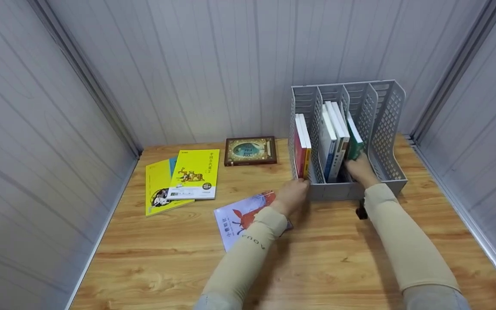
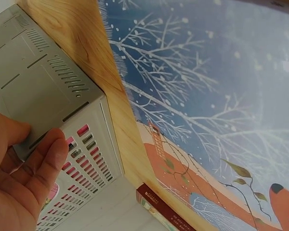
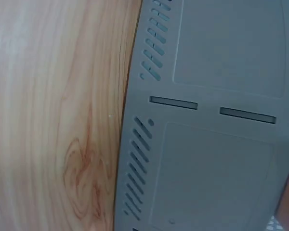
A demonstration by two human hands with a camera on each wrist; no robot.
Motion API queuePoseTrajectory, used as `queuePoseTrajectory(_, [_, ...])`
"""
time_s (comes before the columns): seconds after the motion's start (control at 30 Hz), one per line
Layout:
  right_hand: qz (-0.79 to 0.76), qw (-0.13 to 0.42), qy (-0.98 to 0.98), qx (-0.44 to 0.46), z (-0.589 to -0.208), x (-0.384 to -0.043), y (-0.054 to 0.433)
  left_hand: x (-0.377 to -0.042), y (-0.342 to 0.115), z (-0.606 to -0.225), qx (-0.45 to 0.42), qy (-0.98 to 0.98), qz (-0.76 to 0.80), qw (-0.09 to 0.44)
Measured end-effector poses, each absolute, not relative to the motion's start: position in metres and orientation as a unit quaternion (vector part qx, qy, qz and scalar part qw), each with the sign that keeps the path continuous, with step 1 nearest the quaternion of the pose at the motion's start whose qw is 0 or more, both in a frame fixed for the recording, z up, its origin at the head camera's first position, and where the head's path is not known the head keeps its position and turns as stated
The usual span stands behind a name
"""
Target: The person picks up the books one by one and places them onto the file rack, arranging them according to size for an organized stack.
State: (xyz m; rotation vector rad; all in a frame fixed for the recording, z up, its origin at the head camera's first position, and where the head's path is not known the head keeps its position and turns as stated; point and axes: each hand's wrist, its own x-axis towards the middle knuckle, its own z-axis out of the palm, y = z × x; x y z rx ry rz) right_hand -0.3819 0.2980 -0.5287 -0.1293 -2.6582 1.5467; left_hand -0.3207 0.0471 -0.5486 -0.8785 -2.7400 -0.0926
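Note:
A grey file rack (image 1: 338,191) with upright compartments stands at the back right. My left hand (image 1: 292,196) is at its front left corner; in the left wrist view the thumb and curled fingers (image 2: 50,154) pinch the rack's edge. My right hand (image 1: 362,170) reaches over the front lip and holds the lower part of a green book (image 1: 354,148) in the third compartment from the left. Only a sliver of that hand shows in the right wrist view, and its fingertips are hidden. Several white-edged books (image 1: 337,129) stand in the second compartment, red and yellow ones (image 1: 303,150) in the first.
A purple picture book (image 1: 235,217) with a fox lies partly under my left forearm. Two yellow books (image 1: 196,172) overlap at the left, a blue edge between them. A dark-framed book (image 1: 250,150) lies by the back wall. A small black object (image 1: 361,212) sits below my right wrist.

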Motion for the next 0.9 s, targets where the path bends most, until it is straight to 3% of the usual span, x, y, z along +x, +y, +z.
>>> queuePoseTrajectory(0.9, [0.483,0.018,-0.875,0.023,-0.516,-0.358,0.311,-0.321,0.047,-0.552,-0.307,-0.941,-0.039,0.134])
